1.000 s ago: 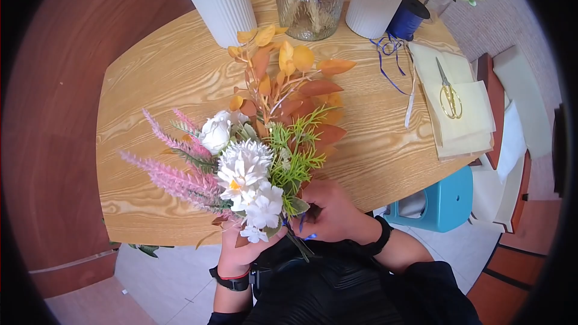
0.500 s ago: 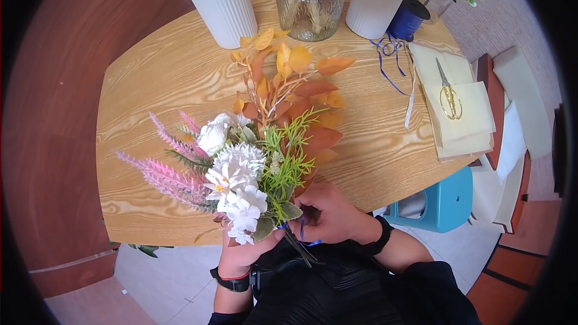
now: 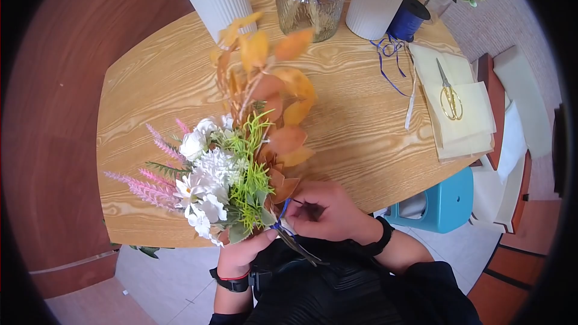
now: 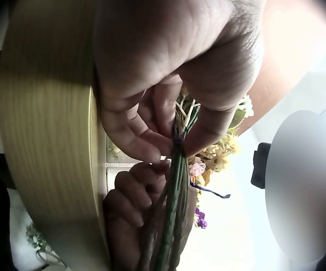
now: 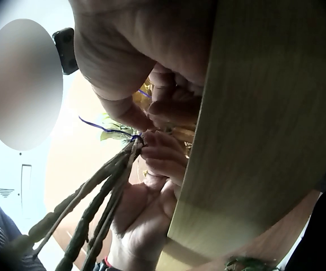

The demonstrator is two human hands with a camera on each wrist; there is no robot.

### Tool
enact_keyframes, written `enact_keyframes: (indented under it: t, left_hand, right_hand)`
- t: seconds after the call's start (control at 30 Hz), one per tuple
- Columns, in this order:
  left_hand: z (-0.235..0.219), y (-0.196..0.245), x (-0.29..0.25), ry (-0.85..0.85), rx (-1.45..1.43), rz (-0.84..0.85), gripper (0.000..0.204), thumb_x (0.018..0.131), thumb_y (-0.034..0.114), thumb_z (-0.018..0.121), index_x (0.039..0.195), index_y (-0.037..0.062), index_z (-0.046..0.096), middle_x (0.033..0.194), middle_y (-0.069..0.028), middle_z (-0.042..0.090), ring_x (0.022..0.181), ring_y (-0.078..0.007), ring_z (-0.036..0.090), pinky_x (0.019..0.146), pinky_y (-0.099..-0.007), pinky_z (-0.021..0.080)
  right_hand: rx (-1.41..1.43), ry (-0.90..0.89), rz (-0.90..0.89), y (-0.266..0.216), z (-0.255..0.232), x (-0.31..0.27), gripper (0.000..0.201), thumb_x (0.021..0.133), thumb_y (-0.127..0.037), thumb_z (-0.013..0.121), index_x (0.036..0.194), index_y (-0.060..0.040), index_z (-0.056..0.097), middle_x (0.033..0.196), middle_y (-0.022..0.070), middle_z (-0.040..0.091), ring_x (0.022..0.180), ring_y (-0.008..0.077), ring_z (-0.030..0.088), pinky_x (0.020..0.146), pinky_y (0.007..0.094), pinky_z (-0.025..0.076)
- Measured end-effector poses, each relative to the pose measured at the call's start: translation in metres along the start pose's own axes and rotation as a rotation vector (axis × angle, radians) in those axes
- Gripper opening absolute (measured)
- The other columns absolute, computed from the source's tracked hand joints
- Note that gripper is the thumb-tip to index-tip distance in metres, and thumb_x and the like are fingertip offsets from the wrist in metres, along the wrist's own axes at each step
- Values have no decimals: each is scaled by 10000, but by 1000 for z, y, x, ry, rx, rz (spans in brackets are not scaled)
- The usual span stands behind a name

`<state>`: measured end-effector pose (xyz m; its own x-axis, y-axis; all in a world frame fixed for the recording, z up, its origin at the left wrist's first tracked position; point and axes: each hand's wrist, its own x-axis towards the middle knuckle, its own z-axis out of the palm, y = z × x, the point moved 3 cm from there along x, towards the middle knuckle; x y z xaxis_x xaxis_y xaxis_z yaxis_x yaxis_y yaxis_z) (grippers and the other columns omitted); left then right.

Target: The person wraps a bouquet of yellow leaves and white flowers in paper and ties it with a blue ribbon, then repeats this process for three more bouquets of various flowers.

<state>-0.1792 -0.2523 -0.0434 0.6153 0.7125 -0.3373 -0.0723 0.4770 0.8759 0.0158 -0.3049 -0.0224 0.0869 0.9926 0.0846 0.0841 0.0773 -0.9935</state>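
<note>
A bouquet of artificial flowers (image 3: pixel 211 171) leans over the table's front edge, with white blooms, pink spikes, green sprigs and orange leaves. My left hand (image 3: pixel 245 249) grips its stems just below the flowers; the left wrist view shows thumb and fingers around the stem bundle (image 4: pixel 177 169). Blue ribbon (image 3: pixel 279 221) is wrapped around the stems, one loose end (image 4: pixel 211 192) sticking out. Close beside the binding, my right hand (image 3: pixel 331 212) pinches the ribbon between curled fingers and thumb. In the right wrist view the bare stems (image 5: pixel 104 197) point toward the body.
White ribbed vases (image 3: pixel 220 3) and a glass vase (image 3: pixel 308 12) stand at the back. Nearby is a blue ribbon spool (image 3: pixel 410 18). Gold-handled scissors (image 3: pixel 450 99) lie on folded cream paper (image 3: pixel 466 135) at right. A teal stool (image 3: pixel 448 201) stands below the table's right edge.
The bouquet has turned and tilted to the left, its orange leaves swinging left over the table. More of the blue ribbon and stems shows between the hands, which stay close together.
</note>
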Motion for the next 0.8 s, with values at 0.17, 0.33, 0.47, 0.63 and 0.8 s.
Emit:
enact_keyframes:
  t: [0.17,0.33,0.47,0.63,0.8]
  left_hand:
    - [4,-1,2,19,-86,13,479,748,-75,711,1201,-24,562,1112,-105,618,1014,-224,606,889,-355,497]
    - [5,3,3,-20,-27,72,456,780,-42,722,1216,-18,592,1166,-94,638,1051,-191,610,923,-335,489]
    - [5,4,2,-44,-35,37,461,781,-47,720,1223,-28,590,1178,-107,639,1081,-202,605,948,-343,479]
    - [11,8,4,-43,-75,63,460,781,-74,706,1223,-38,584,1164,-116,644,1077,-206,611,947,-347,482]
    - [8,6,5,-56,-31,45,460,782,-97,692,1224,-40,579,1160,-118,645,1053,-202,621,928,-350,495]
  right_hand:
    - [-26,-42,-78,-6,0,2,125,776,-143,761,852,-66,699,724,30,619,565,136,578,516,265,438]
    - [-38,-55,-53,-5,1,0,132,782,-157,761,876,-78,711,738,31,631,562,136,578,515,267,438]
    - [-40,-62,-55,-5,0,0,129,782,-153,760,873,-75,711,740,32,632,560,137,580,516,267,440]
    - [-5,-41,-52,-5,1,1,126,779,-146,761,863,-72,704,733,31,630,553,135,573,517,266,442]
    - [-18,-28,-39,-6,1,1,115,779,-133,760,838,-68,686,717,22,616,550,122,563,512,265,440]
